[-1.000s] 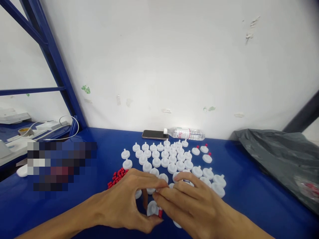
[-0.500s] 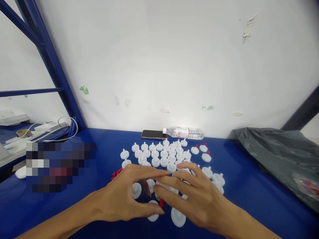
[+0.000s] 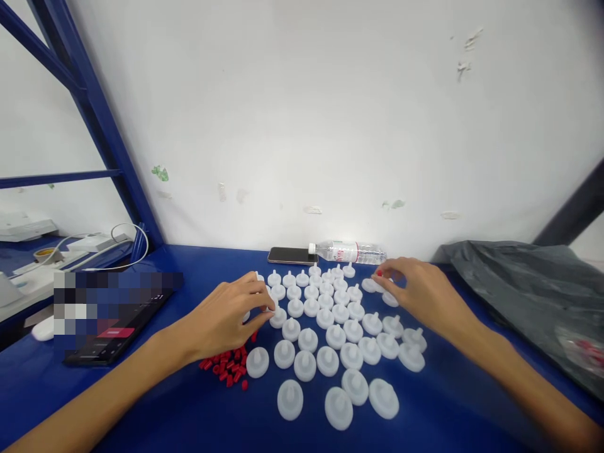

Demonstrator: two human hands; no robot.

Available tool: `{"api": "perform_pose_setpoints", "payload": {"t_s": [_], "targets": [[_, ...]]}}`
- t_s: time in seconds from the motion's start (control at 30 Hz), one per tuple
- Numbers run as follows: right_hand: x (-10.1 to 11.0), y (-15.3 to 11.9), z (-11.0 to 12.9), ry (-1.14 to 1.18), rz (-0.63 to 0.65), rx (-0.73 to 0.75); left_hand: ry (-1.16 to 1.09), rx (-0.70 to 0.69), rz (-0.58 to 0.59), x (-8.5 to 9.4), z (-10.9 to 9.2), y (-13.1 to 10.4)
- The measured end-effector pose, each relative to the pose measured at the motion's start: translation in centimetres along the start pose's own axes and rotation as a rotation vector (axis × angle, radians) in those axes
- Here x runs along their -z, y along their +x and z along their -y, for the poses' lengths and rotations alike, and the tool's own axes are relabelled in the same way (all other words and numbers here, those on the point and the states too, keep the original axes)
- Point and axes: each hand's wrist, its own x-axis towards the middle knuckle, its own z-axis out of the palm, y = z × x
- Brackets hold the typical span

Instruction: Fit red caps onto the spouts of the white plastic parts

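Left hand (image 3: 231, 314) and right hand (image 3: 419, 292) have parted since 0.5 s ago: the former at white discs (image 3: 277, 318) near red caps (image 3: 229, 367), centre-left (I cannot tell its grip), the latter pinching 1 red tip (image 3: 380, 274), centre-right.

By the wall (image 3: 302, 113) before you, a clear bottle (image 3: 352, 252) lies sideways, its cap (image 3: 312, 249) by a dark phone (image 3: 290, 255); to your right, dark plastic sheeting (image 3: 509, 296) covers part of the blue table (image 3: 198, 415), and to your left are a partly pixelated black device (image 3: 136, 322), a tape roll (image 3: 50, 257) and a white cable (image 3: 147, 242).
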Motion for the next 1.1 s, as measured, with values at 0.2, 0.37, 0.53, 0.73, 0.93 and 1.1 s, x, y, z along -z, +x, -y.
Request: {"api": "perform_pose_setpoints", "payload": {"t_s": [0.2, 0.37, 0.53, 0.73, 0.93, 1.1], "targets": [[-1.1, 0.0, -0.6, 0.023, 0.140, -0.010, 0.024, 0.045, 0.104, 0.4, -0.3, 0.1], [-1.3, -0.1, -0.6, 0.030, 0.158, 0.017, 0.036, 0.094, 0.183, 1.7, -0.5, -0.1], [0.0, -0.4, 1.2, 0.056, 0.071, 0.120, 0.049, 0.146, 0.240, 1.6, -0.5, -0.2], [0.5, -1.5, 3.2, 0.110, 0.112, 0.458, 0.079, 0.156, 0.267, 0.8, -0.6, -0.2], [-1.0, -1.3, 2.4, 0.035, 0.115, 0.400, 0.070, 0.173, 0.277, 0.7, -0.5, -0.1], [-1.5, -1.1, 2.2, 0.051, 0.134, 0.380, 0.042, 0.206, 0.268, 0.5, -0.1, -0.3]]}}
